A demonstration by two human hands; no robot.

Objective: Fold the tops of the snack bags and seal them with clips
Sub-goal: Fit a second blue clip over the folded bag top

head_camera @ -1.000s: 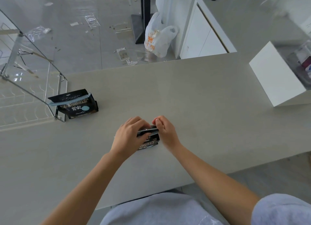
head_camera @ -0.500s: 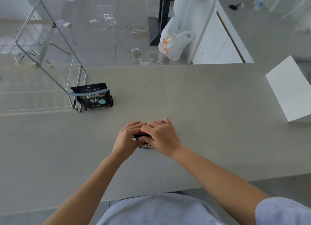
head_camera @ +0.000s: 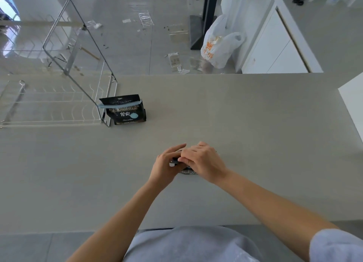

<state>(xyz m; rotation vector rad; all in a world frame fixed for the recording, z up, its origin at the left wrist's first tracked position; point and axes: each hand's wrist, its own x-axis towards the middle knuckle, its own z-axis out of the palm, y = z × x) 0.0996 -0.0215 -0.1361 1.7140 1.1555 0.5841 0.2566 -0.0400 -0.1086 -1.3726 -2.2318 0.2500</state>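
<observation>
A small black snack bag (head_camera: 188, 171) lies on the grey table (head_camera: 255, 134) in front of me, mostly hidden under my hands. My left hand (head_camera: 166, 166) grips its left end, where a dark folded edge with a white bit shows. My right hand (head_camera: 204, 162) lies flat over the bag's top, pressing it down. A second black snack bag (head_camera: 125, 112) stands upright further back on the left, its top held by a light blue clip (head_camera: 119, 104).
A wire rack (head_camera: 78, 69) stands on the table's left side, touching the clipped bag. A white box (head_camera: 353, 98) sits at the right edge. Beyond the table are a white plastic bag (head_camera: 218, 43) on the floor and white cabinets.
My right hand has moved from pinching the bag's right end to lying over its top. The view has shifted, so the clipped bag and rack appear more towards the middle.
</observation>
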